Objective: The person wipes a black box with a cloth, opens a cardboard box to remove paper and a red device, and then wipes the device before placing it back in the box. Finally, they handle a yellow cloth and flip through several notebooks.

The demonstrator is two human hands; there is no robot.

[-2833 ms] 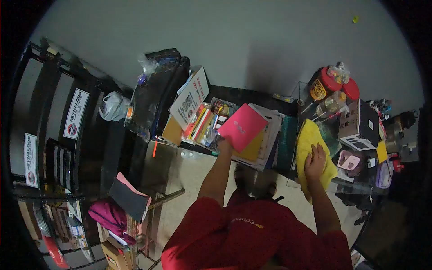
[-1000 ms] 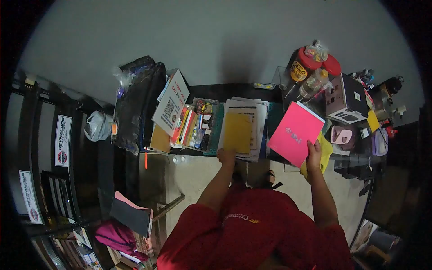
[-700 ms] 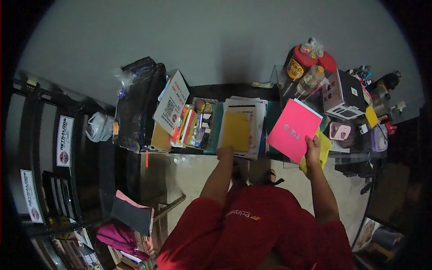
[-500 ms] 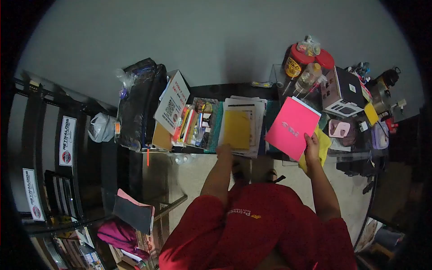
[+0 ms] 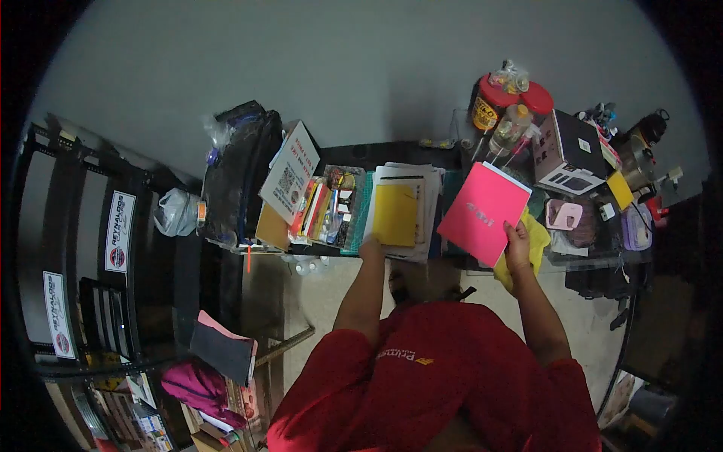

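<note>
In my right hand (image 5: 517,245) is a pink folder (image 5: 482,215), held at its lower right edge with a white sheet showing along its far edge. A yellow cloth (image 5: 536,242) hangs beside and under that hand; whether the fingers also grip it is not visible. My left hand (image 5: 371,248) is closed at the near left corner of a stack of papers (image 5: 428,197). On the stack lies a yellow envelope (image 5: 395,215). The left fingertips are mostly hidden.
A tray of pens and small items (image 5: 331,207) and a QR-code sign (image 5: 289,173) stand left of the stack. Farther left is a black bag (image 5: 241,177). Rightward are a bottle (image 5: 510,132), red-lidded jars (image 5: 493,98), a box (image 5: 570,154) and a pink hole punch (image 5: 563,215).
The pink folder and right hand have shifted slightly left. My left hand stays at the stack's corner, a little lower left. The view has tilted slightly.
</note>
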